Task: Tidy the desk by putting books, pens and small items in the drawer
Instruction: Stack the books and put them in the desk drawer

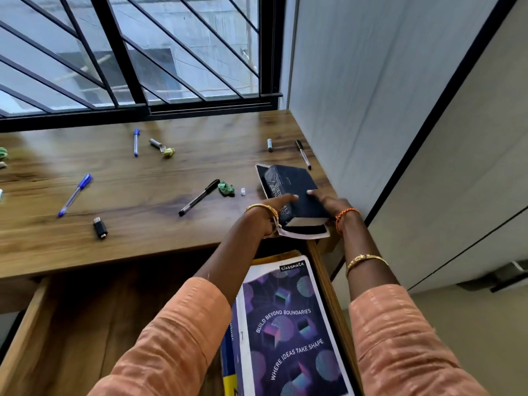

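Note:
A thick dark blue book (294, 192) lies on a thinner white-edged book (307, 233) at the desk's front right corner. My left hand (271, 210) grips its left side and my right hand (328, 202) grips its right side, thumbs on the cover. Below, the wooden drawer (25, 332) stands pulled out. Inside it at the right lies a purple notebook (291, 330) on top of other books. Loose on the desk are a black pen (199, 197), two blue pens (75, 194) (136, 142), another black pen (303, 153) and a black USB stick (100, 227).
Crumpled green paper balls (226, 188) (168, 152) lie on the wooden desk (143, 235), along with two small grey markers (155, 143) (269, 144) and a tiny white piece (243, 191). A barred window (128, 52) is behind; a white wall (371, 95) bounds the right.

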